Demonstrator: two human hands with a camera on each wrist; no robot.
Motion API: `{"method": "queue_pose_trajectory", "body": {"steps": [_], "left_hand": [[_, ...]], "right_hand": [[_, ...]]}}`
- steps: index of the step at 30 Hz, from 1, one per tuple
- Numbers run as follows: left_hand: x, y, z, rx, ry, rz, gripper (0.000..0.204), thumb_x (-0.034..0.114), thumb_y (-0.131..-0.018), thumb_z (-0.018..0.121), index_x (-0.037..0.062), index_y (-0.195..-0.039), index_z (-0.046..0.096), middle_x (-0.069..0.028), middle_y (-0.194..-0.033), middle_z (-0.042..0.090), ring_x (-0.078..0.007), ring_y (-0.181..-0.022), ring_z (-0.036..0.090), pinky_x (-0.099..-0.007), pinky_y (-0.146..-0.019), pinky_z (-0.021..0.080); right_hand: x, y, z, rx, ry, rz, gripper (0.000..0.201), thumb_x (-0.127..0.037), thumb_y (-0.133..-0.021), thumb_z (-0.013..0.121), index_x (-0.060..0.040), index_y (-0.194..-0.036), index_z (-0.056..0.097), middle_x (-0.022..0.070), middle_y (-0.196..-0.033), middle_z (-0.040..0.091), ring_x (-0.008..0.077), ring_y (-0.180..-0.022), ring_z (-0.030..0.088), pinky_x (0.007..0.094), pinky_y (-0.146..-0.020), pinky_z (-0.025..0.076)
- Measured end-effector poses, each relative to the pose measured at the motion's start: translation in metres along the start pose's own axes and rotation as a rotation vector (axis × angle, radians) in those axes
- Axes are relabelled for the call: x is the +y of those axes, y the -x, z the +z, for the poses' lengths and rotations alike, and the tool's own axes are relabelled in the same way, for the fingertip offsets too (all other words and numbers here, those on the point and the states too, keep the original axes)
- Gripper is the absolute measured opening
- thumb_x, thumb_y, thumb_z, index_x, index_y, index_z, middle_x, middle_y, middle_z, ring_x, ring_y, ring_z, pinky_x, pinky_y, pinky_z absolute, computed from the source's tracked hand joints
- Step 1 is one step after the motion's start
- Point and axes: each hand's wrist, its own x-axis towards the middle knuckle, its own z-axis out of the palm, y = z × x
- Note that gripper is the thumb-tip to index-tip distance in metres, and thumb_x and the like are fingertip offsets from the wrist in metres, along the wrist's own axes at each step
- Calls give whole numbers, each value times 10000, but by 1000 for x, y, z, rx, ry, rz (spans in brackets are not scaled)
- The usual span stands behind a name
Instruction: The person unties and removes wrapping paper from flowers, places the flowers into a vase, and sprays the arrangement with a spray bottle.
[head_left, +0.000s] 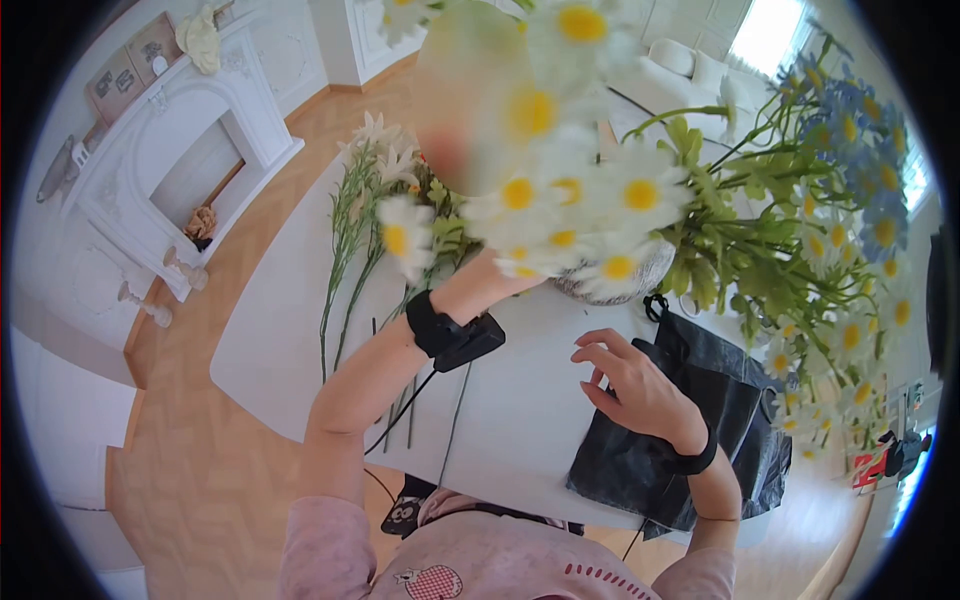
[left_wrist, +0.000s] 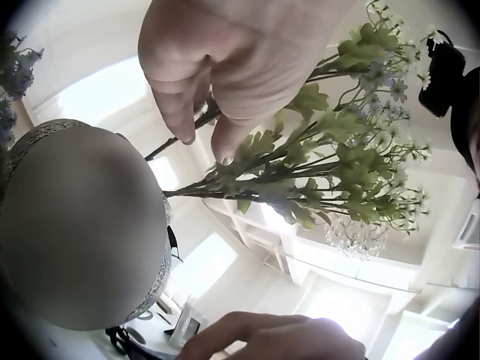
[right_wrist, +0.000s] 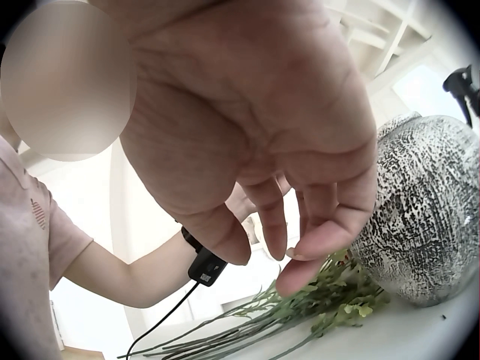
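White daisies (head_left: 640, 190) with yellow centres fill the upper middle of the head view, covering most of my left hand (head_left: 490, 280). In the left wrist view, my left hand (left_wrist: 225, 67) pinches a dark flower stem (left_wrist: 163, 148) between thumb and fingers. The stem's lower end points toward a black-and-white textured vase (right_wrist: 427, 210). Leafy sprays (left_wrist: 330, 157) spread out beside this hand. My right hand (head_left: 635, 385) is raised in front of the vase, its fingers loosely bent and holding nothing. Blue flowers (head_left: 870, 130) stand out at the upper right.
Cut flower stems (head_left: 345, 260) with green leaves lie on the white table (head_left: 265, 350) to the left. A black apron-like cloth (head_left: 640, 450) lies at the right front, under my right forearm. A cable (head_left: 405, 410) runs from the left wrist camera. Beyond the table stands a white fireplace (head_left: 190, 130).
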Motion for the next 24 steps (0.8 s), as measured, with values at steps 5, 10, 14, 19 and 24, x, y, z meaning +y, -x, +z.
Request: {"method": "queue_pose_trajectory", "body": {"steps": [5, 10, 14, 19, 24], "left_hand": [[-27, 39, -34, -100, -237, 1, 408, 235, -851, 524, 72, -1211, 425, -70, -1098, 546, -177, -894, 548, -317, -797, 450], [16, 58, -72, -62, 77, -153, 393, 209, -812, 582, 94, -1172, 472, -84, -1110, 546, -218, -924, 553, -354, -818, 447], [26, 154, -128, -46, 35, -259, 390, 222, -818, 571, 93, -1173, 475, -97, -1089, 555, -226, -915, 559, -364, -807, 449], [23, 136, -103, -7, -25, -356, 387, 237, -826, 558, 92, -1175, 480, -112, -1062, 566, -236, -902, 566, -376, -794, 451], [14, 115, -81, 17, -72, -467, 385, 253, -833, 545, 90, -1177, 484, -127, -1036, 577, -246, -890, 572, -389, -781, 453]], "right_hand": [[1, 0, 4, -38, -22, -3, 278, -12, -728, 585, -26, -982, 473, 134, -1065, 473, 237, -679, 595, 331, -616, 475], [3, -1, 5, -49, -17, 7, 267, -14, -735, 583, -28, -979, 475, 132, -1065, 474, 238, -680, 596, 335, -611, 478], [2, -3, 4, -45, 11, -33, 263, -18, -739, 580, -29, -979, 474, 130, -1055, 477, 243, -680, 597, 332, -613, 479], [0, -7, 10, -112, 56, -58, 250, -33, -748, 580, -13, -975, 478, 120, -1033, 478, 266, -674, 593, 342, -605, 475], [0, -7, 15, -135, 64, -77, 246, -42, -755, 581, 1, -975, 481, 114, -1035, 475, 284, -660, 584, 360, -602, 470]]}}
